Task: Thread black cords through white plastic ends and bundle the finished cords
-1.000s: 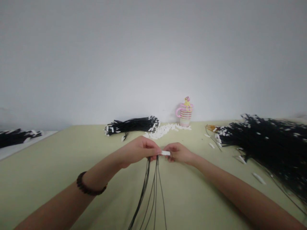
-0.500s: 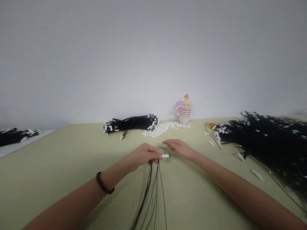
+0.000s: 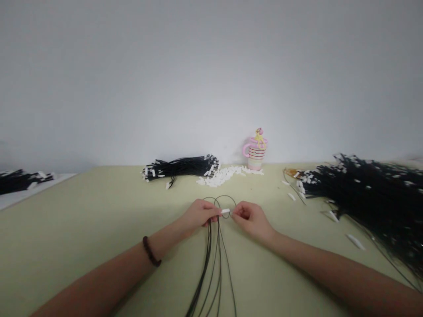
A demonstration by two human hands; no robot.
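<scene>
My left hand (image 3: 198, 215) pinches one end of a small white connector (image 3: 225, 211) between thumb and fingertips. Several thin black wires (image 3: 209, 251) hang from under that hand toward the table's front edge. Just right of the connector, my right hand (image 3: 254, 221) has thumb and forefinger pressed together on a thin black wire that arches in a loop (image 3: 226, 196) above the connector. The wire's tip is too small to make out, and I cannot tell whether it enters the connector.
Loose white connectors (image 3: 220, 177) lie in a heap at the back, beside a bundle of black wires (image 3: 181, 167) and a striped pink mug (image 3: 256, 157). A large black wire pile (image 3: 366, 198) covers the right side, with stray connectors (image 3: 356, 241) near it. More wires (image 3: 16, 181) lie far left.
My right hand has come in closer to the connector, and its outstretched fingers have closed into a pinch on the wire. The wire loop has spread wider. My left hand keeps its hold.
</scene>
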